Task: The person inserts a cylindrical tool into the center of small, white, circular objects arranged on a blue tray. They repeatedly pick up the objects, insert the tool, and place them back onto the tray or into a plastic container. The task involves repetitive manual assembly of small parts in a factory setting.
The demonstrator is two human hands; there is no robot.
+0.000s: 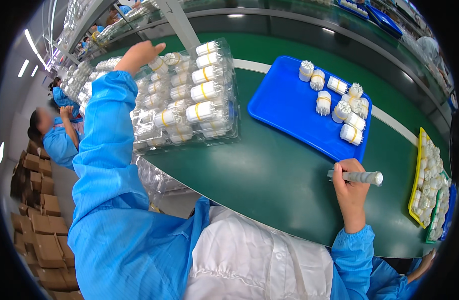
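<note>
My left hand [139,56] reaches to the far left, over stacked clear plastic trays [234,112]. Its fingers are closed at a tilted white cylinder [158,65] with a yellow band; the thumb's grip is partly hidden. Rows of similar banded cylinders [203,91] lie in the trays. On the right, my right hand [351,192] is wrapped round a pen-shaped tool [360,177] with a greyish barrel and a white end. Just beyond that hand lies a blue tray [284,105], with several banded white cylinders [323,102] in its right half, some upright and some lying.
Green work surface [254,175] curves round in front of me. A yellow tray [414,197] full of white parts stands at the far right, beside green and blue trays. A metal post [178,22] rises behind the clear trays. Cardboard boxes [47,225] and a co-worker [59,140] are at left.
</note>
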